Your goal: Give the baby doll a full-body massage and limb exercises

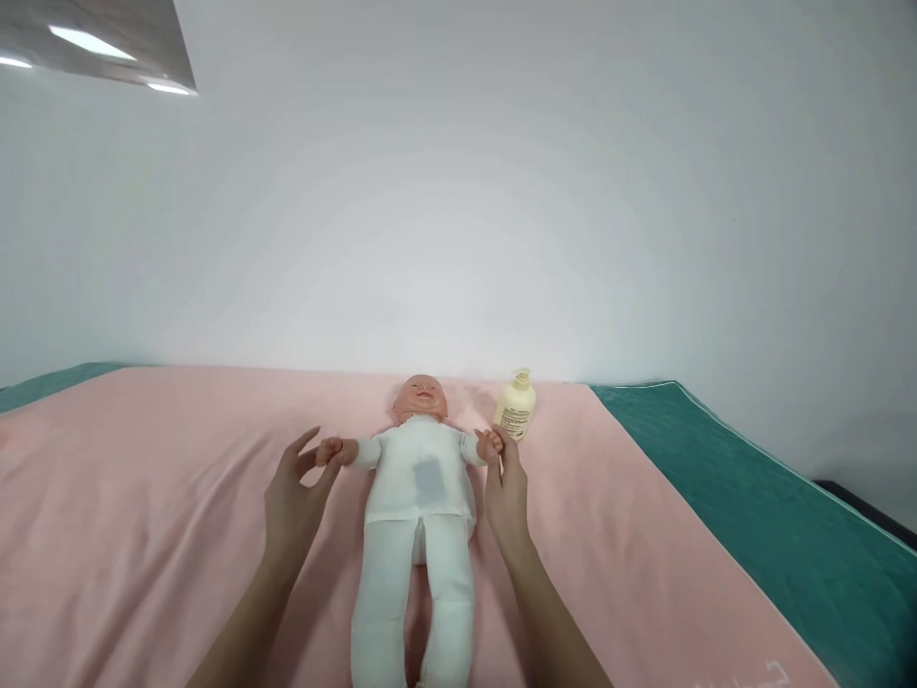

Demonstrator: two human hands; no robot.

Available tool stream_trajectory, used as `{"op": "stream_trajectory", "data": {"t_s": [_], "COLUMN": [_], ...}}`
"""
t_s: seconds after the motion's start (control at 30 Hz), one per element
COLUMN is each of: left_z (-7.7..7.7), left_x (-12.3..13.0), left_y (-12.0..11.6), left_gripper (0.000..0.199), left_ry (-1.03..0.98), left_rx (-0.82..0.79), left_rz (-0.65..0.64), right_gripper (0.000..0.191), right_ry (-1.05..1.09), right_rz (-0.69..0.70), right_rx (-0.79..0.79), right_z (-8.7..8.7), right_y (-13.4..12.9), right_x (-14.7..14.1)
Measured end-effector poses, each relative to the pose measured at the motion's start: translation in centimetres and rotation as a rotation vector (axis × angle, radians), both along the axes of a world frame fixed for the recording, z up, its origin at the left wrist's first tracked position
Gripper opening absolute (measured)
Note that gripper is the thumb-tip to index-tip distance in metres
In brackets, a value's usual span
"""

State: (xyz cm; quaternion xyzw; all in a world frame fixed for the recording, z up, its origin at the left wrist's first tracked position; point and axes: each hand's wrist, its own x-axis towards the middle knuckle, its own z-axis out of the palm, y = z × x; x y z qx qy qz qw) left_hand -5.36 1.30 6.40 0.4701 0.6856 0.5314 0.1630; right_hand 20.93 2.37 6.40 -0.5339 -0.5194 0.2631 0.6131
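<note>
A baby doll (421, 478) lies on its back on the pink sheet, its head toward the wall. Its torso, arms and legs are white cloth, with a grey patch on the chest. My left hand (295, 492) is at the doll's hand on the left side, thumb against it and fingers curved around, the index finger lifted. On the other side, my right hand (508, 487) pinches the doll's other hand between thumb and fingers. Both doll arms are spread out sideways. Just beyond my right hand stands a pale yellow pump bottle (516, 406).
The pink sheet (608, 564) is wrinkled at the left and covers most of a green surface (745, 478), which shows along the right and far left. A white wall (458, 191) rises directly behind. A shiny panel (93, 38) hangs at the upper left.
</note>
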Motion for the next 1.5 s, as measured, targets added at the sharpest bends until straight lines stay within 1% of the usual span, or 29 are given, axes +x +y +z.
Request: {"op": "stream_trajectory", "data": {"t_s": [0.1,0.17,0.27,0.37,0.47,0.53,0.63,0.7,0.8,0.9,1.0,1.1,1.2,1.33,1.43,1.5], "left_z": [1.0,1.2,0.9,-0.2,-1.5,-2.3,-3.1,-3.3,-3.0,-1.9,-0.5,0.3,0.3,-0.3,-1.0,-1.5], "left_x": [0.4,0.9,1.7,2.3,2.4,2.2,1.8,1.7,1.9,2.4,3.0,3.3,3.1,2.7,2.1,1.6], "left_y": [3.9,6.5,10.0,12.8,14.9,15.8,16.6,16.7,16.2,14.9,13.1,11.2,8.7,4.2,0.6,-1.7], "left_gripper": [0.057,0.054,0.052,0.056,0.062,0.057,0.049,0.048,0.052,0.056,0.055,0.052,0.051,0.052,0.048,0.044], "left_ry": [-0.016,-0.079,-0.196,-0.251,-0.232,-0.21,-0.182,-0.169,-0.154,-0.144,-0.144,-0.135,-0.094,-0.038,-0.021,-0.021], "left_rx": [0.062,0.088,0.059,-0.03,-0.103,-0.145,-0.188,-0.196,-0.182,-0.165,-0.129,-0.054,0.026,0.076,0.043,-0.032], "left_rz": [-0.037,-0.074,-0.119,-0.162,-0.227,-0.287,-0.358,-0.371,-0.329,-0.272,-0.212,-0.143,-0.079,0.002,0.018,0.03], "right_gripper": [0.041,0.039,0.041,0.041,0.038,0.037,0.039,0.039,0.039,0.041,0.043,0.044,0.043,0.044,0.047,0.049], "right_ry": [0.033,0.065,0.113,0.091,0.057,0.043,0.034,0.027,0.021,0.036,0.054,0.046,0.04,-0.014,-0.041,-0.038], "right_rz": [0.047,0.08,0.116,0.102,0.103,0.119,0.135,0.126,0.122,0.16,0.183,0.182,0.176,0.084,0.043,0.027], "right_rx": [0.113,0.166,0.169,0.108,0.009,-0.075,-0.173,-0.196,-0.172,-0.092,0.002,0.075,0.133,0.149,0.097,0.047], "right_z": [0.5,0.5,0.1,-0.7,-2.1,-3.4,-5.3,-6.0,-5.7,-4.3,-2.7,-1.6,-1.2,-1.0,-1.1,-1.4], "right_y": [4.2,6.9,10.6,13.7,16.3,17.6,18.6,18.8,18.5,17.6,15.8,13.5,10.6,6.0,2.2,-0.1], "right_x": [-0.4,-0.6,-0.7,-0.1,1.0,1.8,2.7,3.0,2.8,2.3,1.6,1.3,1.3,1.6,1.8,1.7]}}
